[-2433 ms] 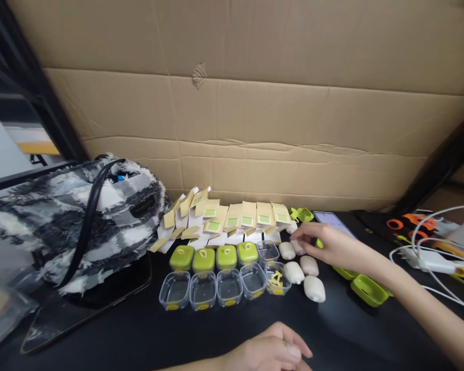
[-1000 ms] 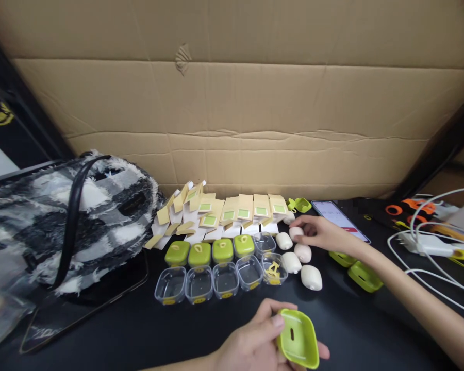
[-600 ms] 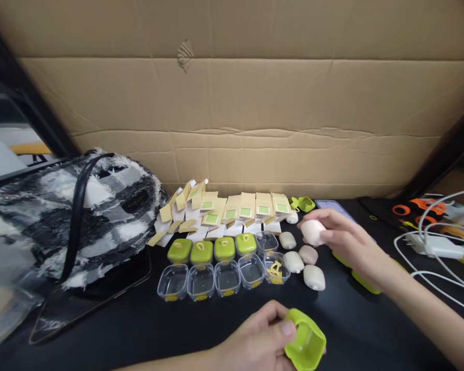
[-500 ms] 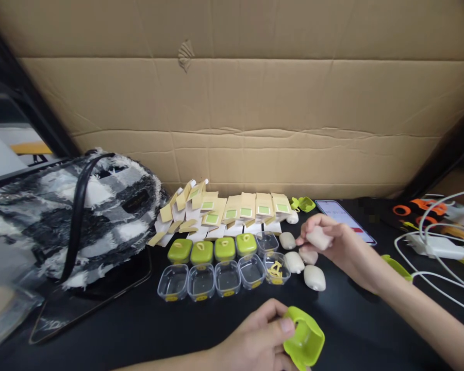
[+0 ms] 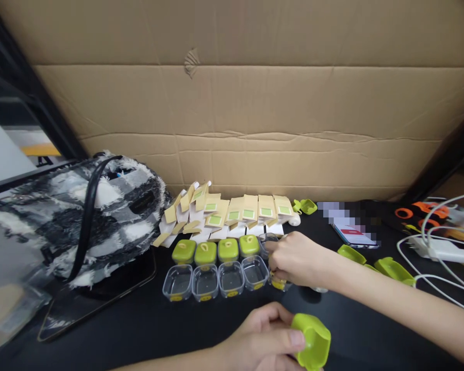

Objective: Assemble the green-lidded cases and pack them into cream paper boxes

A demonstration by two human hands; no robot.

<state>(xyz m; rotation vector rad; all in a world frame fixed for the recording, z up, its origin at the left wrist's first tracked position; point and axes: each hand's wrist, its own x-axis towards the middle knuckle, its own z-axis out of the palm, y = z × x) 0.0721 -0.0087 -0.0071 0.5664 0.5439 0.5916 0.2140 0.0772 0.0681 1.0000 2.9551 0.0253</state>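
My left hand (image 5: 261,340) is at the bottom edge, closed on a lime-green lid (image 5: 313,342) held tilted. My right hand (image 5: 297,257) reaches in from the right and hovers over the right end of a row of clear plastic boxes (image 5: 204,281). Its fingers are curled downward and hide whatever is in them. Behind that row stand several boxes closed with green lids (image 5: 216,251). The hand covers the cream oval pieces beside the boxes. One pale piece (image 5: 294,220) shows near the packets.
Several kraft-paper packets (image 5: 232,211) lean in a row against a cardboard wall (image 5: 255,103). A furry black-and-white bag (image 5: 81,211) fills the left. On the right lie a phone (image 5: 351,234), loose green lids (image 5: 390,268), white cables (image 5: 436,247) and orange scissors (image 5: 410,211).
My right hand lifted a cream oval piece from the group, then moved left and down over the clear boxes. My left hand brought a green lid into view and tilted it.
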